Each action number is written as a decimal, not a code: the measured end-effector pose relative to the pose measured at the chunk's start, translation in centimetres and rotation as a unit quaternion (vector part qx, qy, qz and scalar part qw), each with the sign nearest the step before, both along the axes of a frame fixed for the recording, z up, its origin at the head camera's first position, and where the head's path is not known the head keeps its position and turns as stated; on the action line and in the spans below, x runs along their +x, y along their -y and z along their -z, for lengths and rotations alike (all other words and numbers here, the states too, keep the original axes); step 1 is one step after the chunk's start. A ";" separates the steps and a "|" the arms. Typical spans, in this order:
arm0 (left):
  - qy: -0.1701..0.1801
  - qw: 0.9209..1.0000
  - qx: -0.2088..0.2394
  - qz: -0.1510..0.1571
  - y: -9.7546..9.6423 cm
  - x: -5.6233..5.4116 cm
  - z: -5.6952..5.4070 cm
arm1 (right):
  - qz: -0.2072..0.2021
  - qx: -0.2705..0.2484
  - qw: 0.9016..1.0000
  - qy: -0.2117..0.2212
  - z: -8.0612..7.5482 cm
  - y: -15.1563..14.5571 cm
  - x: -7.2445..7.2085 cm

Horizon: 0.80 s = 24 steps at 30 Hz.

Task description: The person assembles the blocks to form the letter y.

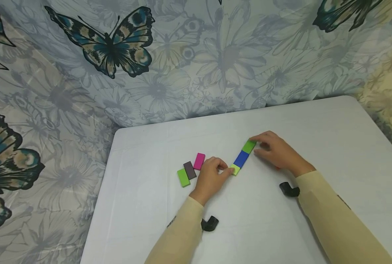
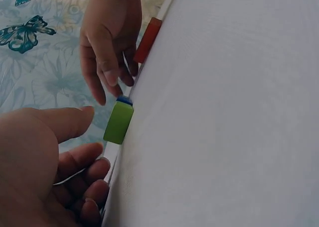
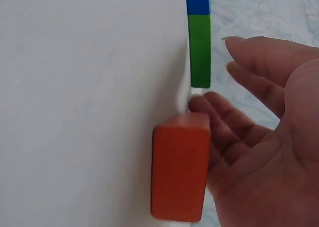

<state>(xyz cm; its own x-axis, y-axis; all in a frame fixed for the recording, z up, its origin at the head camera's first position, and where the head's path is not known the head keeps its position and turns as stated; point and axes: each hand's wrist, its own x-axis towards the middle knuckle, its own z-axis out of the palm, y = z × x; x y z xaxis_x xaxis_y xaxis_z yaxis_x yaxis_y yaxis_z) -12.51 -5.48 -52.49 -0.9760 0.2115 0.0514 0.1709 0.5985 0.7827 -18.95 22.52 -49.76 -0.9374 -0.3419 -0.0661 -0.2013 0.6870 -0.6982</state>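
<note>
Three blocks lie end to end in a slanted row: a yellow-green block (image 1: 235, 169) nearest, a blue block (image 1: 241, 159) in the middle and a green block (image 1: 249, 146) at the far end. My left hand (image 1: 210, 177) is at the near end, its thumb tip by the yellow-green block. In the left wrist view, thumb and fingers (image 2: 79, 160) stand apart, with nothing held between them. At the far end is my right hand (image 1: 276, 152), fingertips by the green block; the right wrist view shows them parted and holding nothing. An orange-red block (image 3: 180, 172) lies beside this hand, mostly hidden in the head view.
Left of my left hand lie a magenta block (image 1: 199, 161), a dark grey block (image 1: 189, 170) and another green block (image 1: 184, 178). All rest on a white-covered table (image 1: 143, 216). Butterfly-patterned cloth (image 1: 169, 80) hangs behind it. Black pieces (image 1: 210, 224) stick out by both wrists.
</note>
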 end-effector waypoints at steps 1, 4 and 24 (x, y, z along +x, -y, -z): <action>0.002 1.000 0.008 -0.004 0.2 0.1 -0.2 | 0.004 -0.001 1.000 0.000 0.0 -0.2 0.1; -0.016 0.999 0.026 -0.009 0.8 0.2 -1.0 | 0.014 -0.006 1.000 0.002 0.1 -0.7 0.3; 0.056 0.979 -0.169 0.101 10.0 -3.4 -3.6 | 0.051 -0.072 0.996 -0.004 2.0 -2.3 1.3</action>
<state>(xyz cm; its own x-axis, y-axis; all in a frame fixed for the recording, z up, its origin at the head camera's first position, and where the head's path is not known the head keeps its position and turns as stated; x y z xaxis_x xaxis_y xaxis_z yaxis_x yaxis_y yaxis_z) -15.92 -15.45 -48.91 -0.9077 0.3881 -0.1594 0.2379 0.7890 0.5665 -17.65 24.78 -51.74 -0.9681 -0.2502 -0.0148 -0.1423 0.5972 -0.7894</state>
